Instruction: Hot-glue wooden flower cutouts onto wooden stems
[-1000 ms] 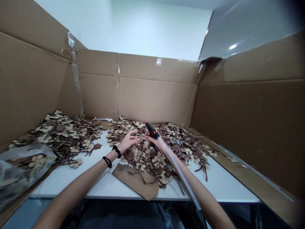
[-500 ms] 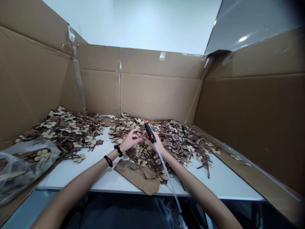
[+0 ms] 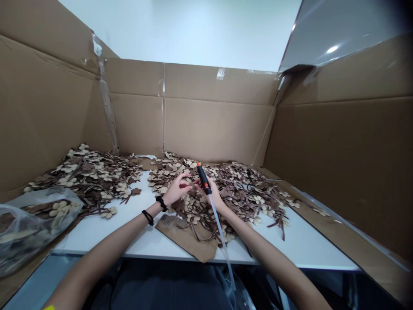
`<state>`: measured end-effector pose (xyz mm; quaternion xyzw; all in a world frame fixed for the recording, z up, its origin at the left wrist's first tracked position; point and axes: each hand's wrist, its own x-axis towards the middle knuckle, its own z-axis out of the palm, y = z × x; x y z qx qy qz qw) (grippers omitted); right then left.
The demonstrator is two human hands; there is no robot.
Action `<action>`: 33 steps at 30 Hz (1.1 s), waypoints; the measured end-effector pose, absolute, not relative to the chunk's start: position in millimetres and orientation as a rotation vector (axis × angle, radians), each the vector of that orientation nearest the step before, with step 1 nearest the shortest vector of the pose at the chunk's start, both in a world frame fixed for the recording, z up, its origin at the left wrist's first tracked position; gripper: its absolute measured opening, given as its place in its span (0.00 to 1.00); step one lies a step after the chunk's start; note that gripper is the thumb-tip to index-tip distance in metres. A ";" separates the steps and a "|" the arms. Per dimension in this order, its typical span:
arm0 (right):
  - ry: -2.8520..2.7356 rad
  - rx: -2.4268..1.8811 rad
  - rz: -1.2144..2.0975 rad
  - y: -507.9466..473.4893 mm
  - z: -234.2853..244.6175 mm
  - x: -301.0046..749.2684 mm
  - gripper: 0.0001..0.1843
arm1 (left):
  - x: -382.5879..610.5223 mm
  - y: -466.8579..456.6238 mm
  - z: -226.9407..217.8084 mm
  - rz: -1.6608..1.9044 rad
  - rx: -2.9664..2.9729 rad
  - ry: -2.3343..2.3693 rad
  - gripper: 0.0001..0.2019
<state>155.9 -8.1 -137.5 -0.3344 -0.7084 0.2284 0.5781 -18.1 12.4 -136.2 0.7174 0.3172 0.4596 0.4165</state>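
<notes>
Head view showed both bare forearms stretched forward over the white table (image 3: 97, 232), converging at its middle. The right hand (image 3: 213, 197) was clenched around a black glue gun (image 3: 203, 180), thumb side up, with the gun tilted so its orange tip pointed up and away from the person. A clear rod (image 3: 222, 239) ran from the gun's back end down along the right forearm toward the table's near edge. The left hand (image 3: 176, 190), two dark bands (image 3: 154, 210) at its wrist, sat just left of the gun with fingers curled and fingertips drawn toward the gun's body; whether it pinched a piece could not be told. Both hands rested over the middle pile (image 3: 245, 189) of small wooden flower cutouts and dark strips, with the gun above it. A torn cardboard scrap (image 3: 183, 239) lay under the pile's near edge. A second pile (image 3: 93, 174) lay well to the left, beside a plastic bag (image 3: 29, 224) of similar pieces. Cardboard walls (image 3: 213, 125) enclosed the table on three sides.
</notes>
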 end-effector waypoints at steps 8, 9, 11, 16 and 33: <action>-1.649 -0.768 0.620 -6.9 -138.7 154.0 0.14 | -19.1 8.2 -134.8 1.167 1.984 0.828 0.24; -1.642 -0.772 0.639 -6.6 -138.3 154.1 0.14 | -19.2 7.8 -134.4 1.170 1.997 0.832 0.24; -1.621 -0.794 0.684 -5.9 -137.8 155.1 0.14 | -19.7 7.2 -133.3 1.173 2.015 0.839 0.24; -1.549 -0.881 0.783 -3.6 -139.0 157.6 0.13 | -21.2 6.4 -131.8 1.172 2.064 0.841 0.23; -1.039 -0.738 0.920 0.6 -116.2 176.3 0.17 | -80.7 67.0 -130.3 1.839 1.593 1.213 0.10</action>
